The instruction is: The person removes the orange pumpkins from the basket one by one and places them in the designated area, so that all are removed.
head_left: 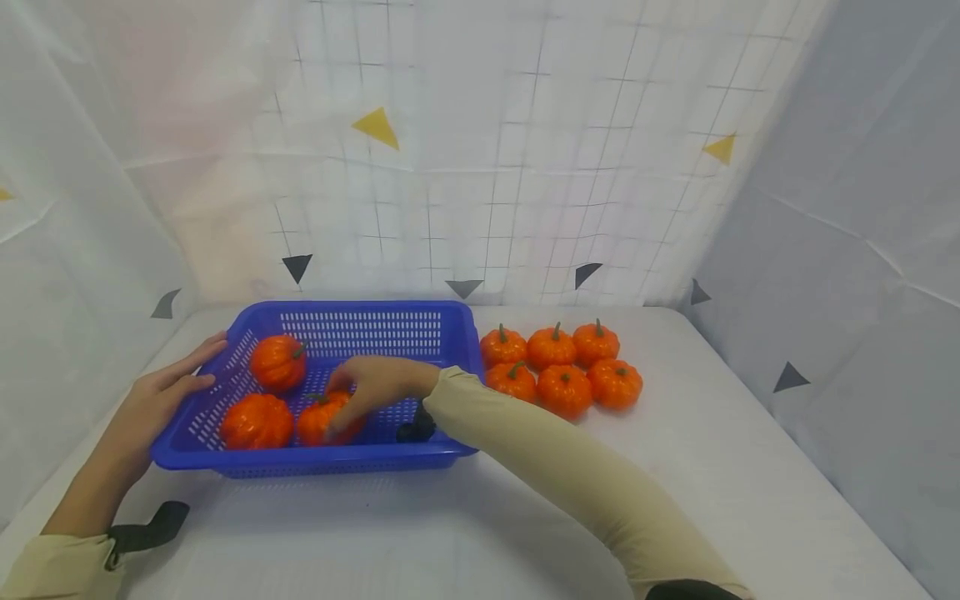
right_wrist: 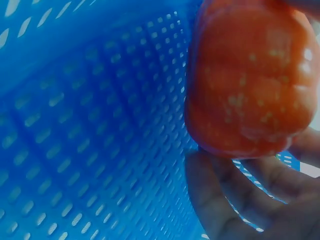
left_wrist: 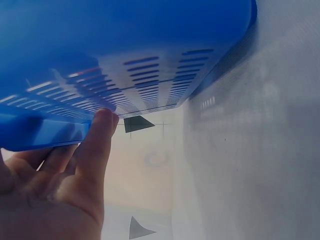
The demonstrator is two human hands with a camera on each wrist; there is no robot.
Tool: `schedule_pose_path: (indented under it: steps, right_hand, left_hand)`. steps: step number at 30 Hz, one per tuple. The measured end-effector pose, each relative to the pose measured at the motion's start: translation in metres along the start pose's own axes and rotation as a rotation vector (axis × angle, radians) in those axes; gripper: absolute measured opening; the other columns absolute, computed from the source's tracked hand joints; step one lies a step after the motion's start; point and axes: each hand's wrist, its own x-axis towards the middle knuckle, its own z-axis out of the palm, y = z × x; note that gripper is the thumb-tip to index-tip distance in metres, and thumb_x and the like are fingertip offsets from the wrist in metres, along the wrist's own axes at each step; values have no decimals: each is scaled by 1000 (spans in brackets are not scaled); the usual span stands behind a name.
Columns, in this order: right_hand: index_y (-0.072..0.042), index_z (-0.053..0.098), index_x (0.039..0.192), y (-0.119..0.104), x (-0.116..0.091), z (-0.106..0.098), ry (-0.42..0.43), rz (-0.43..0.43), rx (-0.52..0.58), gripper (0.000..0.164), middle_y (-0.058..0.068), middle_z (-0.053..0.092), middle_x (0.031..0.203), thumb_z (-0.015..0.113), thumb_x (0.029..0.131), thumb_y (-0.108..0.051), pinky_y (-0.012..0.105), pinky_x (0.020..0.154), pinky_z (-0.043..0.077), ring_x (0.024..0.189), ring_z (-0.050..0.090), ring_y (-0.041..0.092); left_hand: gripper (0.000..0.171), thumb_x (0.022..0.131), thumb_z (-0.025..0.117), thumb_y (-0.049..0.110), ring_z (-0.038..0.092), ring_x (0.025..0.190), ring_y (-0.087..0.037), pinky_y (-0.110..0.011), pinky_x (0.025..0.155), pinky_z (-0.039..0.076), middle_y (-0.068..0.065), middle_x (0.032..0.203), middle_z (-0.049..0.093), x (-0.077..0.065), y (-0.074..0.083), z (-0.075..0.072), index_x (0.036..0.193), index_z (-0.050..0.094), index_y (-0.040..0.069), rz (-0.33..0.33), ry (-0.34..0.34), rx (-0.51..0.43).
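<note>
The left hand [head_left: 153, 407] grips the rim of a blue basket [head_left: 352, 454] at its left end, digits on either side. Inside, two orange pumpkins [head_left: 257, 422] sit toward the left; next to them the right hand [head_left: 378, 383] pinches a third pumpkin [head_left: 311, 423] near the front wall. Right of the basket, six more pumpkins [head_left: 564, 392] stand in two rows on the white table [head_left: 390, 542].

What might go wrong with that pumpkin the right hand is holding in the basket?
The held pumpkin looks smooth and shiny, so it might slip from the fingers of the right hand. It could bump the neighbouring pumpkin, which sits close beside it. The blue basket might shift if the left hand let go of its rim.
</note>
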Motion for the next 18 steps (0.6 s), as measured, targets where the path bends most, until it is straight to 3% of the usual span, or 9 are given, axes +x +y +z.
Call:
schedule_pose_path:
  steps: [9,18]
  right_hand:
    - [-17,61,127,-1,-2,-3,41,-48,8,58,-8,62,122,91,80,-35,21,92,47,109,54,9]
    - [-25,60,125,-6,-11,-4,94,-37,6,56,-11,59,122,92,80,-35,22,89,49,108,54,9]
  left_hand:
    - [56,112,45,39,5,158,-31,-73,116,4,1,171,17,0,2,0,164,33,24,5,1,-2]
    - [55,112,45,38,4,157,-35,-75,114,3,-2,171,16,1,-1,0,164,32,25,-3,-4,4]
